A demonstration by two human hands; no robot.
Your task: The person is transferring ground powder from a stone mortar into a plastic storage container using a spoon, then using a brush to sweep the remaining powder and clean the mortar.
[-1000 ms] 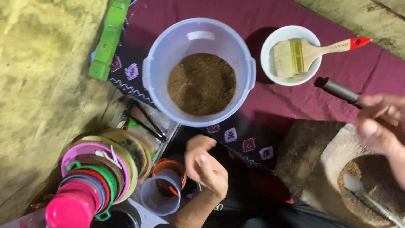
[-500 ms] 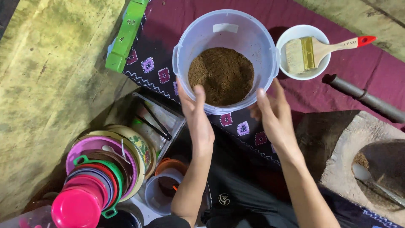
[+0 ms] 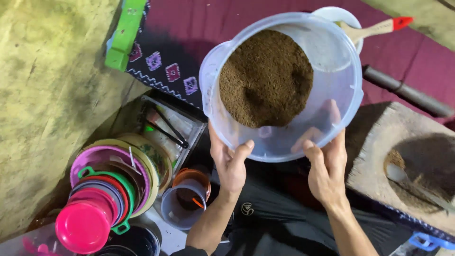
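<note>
Clear tub [image 3: 332, 71] of brown powder [image 3: 265, 78] held up, tilted — left hand [image 3: 231, 163] and right hand [image 3: 327, 166] both clamp its near rim, thumbs inside; tub lies straight ahead of both, approx. equidistant.

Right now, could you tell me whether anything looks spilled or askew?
The clear plastic bucket, held in both hands, is tilted, so its brown powder is heaped against one side. None appears spilled.
</note>
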